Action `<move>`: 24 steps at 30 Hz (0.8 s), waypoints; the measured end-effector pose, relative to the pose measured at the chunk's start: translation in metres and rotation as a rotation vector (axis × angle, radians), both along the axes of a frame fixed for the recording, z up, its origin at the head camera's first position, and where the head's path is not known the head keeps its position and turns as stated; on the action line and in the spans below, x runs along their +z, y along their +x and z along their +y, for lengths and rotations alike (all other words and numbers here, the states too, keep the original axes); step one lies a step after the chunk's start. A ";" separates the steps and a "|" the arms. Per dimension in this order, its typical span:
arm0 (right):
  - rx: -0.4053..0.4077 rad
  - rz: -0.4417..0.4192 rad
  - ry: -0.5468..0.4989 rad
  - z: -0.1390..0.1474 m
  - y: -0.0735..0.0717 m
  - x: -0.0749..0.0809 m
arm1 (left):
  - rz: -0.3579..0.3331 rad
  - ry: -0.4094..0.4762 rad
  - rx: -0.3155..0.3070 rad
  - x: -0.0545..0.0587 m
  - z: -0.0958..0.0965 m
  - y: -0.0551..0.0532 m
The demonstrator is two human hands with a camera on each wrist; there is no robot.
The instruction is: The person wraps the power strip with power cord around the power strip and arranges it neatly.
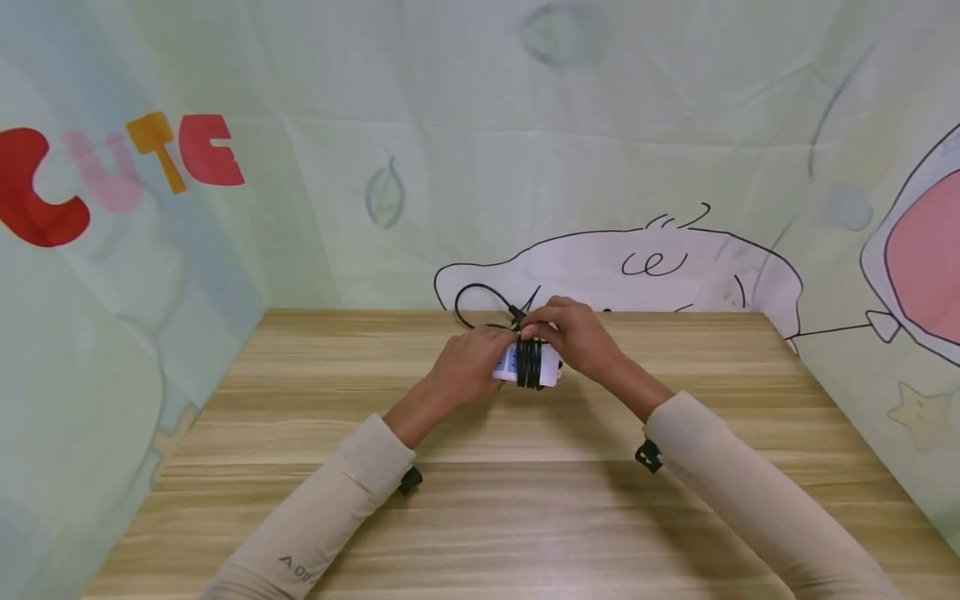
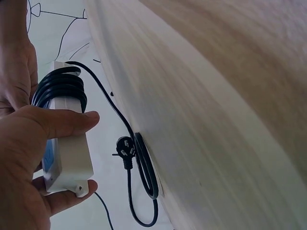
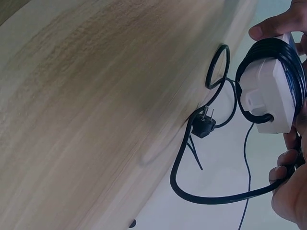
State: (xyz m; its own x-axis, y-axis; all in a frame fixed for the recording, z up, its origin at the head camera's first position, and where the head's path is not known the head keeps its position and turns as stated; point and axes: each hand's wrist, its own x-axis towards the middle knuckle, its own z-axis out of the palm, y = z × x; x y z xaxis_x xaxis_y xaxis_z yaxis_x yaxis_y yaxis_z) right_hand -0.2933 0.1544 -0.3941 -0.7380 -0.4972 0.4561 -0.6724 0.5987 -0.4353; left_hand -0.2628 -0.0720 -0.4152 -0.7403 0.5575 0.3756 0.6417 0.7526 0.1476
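A white power strip with blue socket faces is held above the table by my left hand, thumb along one side and fingers round the other in the left wrist view. Several turns of black cable are wound around the strip's body. My right hand is at the strip's far side, its curled fingers gripping the cable where it leaves the windings. A loose stretch of cable loops away to the black three-pin plug, which lies near the table's far edge.
The wood-grain table reaches back to a pale printed curtain with cartoon drawings and the letters CUTE. Dark wrist-camera mounts hang below both sleeves.
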 end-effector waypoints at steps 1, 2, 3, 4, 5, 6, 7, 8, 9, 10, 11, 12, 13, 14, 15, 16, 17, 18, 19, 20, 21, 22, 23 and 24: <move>-0.003 -0.006 -0.001 0.000 0.000 0.000 | -0.002 -0.001 -0.001 0.000 0.000 0.000; -0.005 -0.012 -0.003 0.000 0.000 0.000 | -0.005 0.001 -0.002 0.000 -0.001 0.000; -0.005 -0.015 -0.004 -0.001 0.000 0.000 | -0.008 0.001 -0.003 0.001 -0.001 0.000; -0.005 -0.018 -0.006 -0.001 -0.001 0.000 | -0.009 0.001 -0.006 0.001 -0.002 0.000; -0.006 -0.020 -0.007 -0.001 -0.001 0.000 | -0.011 0.001 -0.009 0.001 -0.002 0.000; -0.009 -0.022 -0.007 -0.001 -0.001 0.000 | -0.013 0.003 -0.015 0.001 -0.002 0.000; -0.011 -0.025 -0.009 -0.001 -0.001 0.000 | -0.018 0.006 -0.022 0.001 -0.002 0.000; -0.012 -0.028 -0.014 -0.001 -0.001 0.001 | -0.025 0.010 -0.030 0.001 -0.002 -0.001; -0.013 -0.029 -0.021 -0.001 -0.001 0.001 | -0.031 0.013 -0.039 0.002 -0.002 -0.001; -0.014 -0.037 -0.030 -0.001 -0.002 0.001 | -0.039 0.017 -0.047 0.002 -0.002 -0.001; -0.016 -0.047 -0.039 -0.001 -0.002 0.001 | -0.048 0.021 -0.054 0.002 -0.002 -0.001; -0.017 -0.056 -0.049 -0.001 -0.002 0.002 | -0.057 0.025 -0.059 0.002 -0.002 -0.001; -0.018 -0.064 -0.059 -0.001 -0.003 0.001 | -0.065 0.027 -0.063 0.002 -0.002 -0.001; -0.018 -0.073 -0.071 -0.001 -0.003 0.001 | -0.071 0.030 -0.065 0.003 -0.002 -0.001; -0.017 -0.079 -0.081 -0.001 -0.004 0.001 | -0.075 0.031 -0.067 0.003 -0.002 -0.001; -0.019 -0.092 -0.088 -0.001 -0.005 0.001 | -0.079 0.035 -0.070 0.003 -0.002 -0.001; -0.020 -0.101 -0.097 -0.001 -0.005 0.001 | -0.081 0.038 -0.072 0.003 -0.003 0.000; -0.020 -0.109 -0.106 -0.001 -0.006 0.001 | -0.083 0.042 -0.076 0.003 -0.003 0.000; -0.017 -0.120 -0.118 -0.001 -0.007 0.001 | -0.084 0.046 -0.078 0.003 -0.003 -0.001; -0.012 -0.129 -0.130 -0.001 -0.008 0.001 | -0.086 0.049 -0.081 0.003 -0.004 0.000; -0.007 -0.136 -0.138 -0.001 -0.009 0.001 | -0.087 0.052 -0.083 0.003 -0.004 -0.001; -0.001 -0.152 -0.153 0.000 -0.010 0.000 | -0.089 0.056 -0.085 0.003 -0.004 -0.001; 0.003 -0.164 -0.167 0.000 -0.011 0.000 | -0.090 0.060 -0.085 0.003 -0.004 -0.001; 0.005 -0.179 -0.179 0.001 -0.013 0.000 | -0.091 0.063 -0.085 0.003 -0.005 -0.001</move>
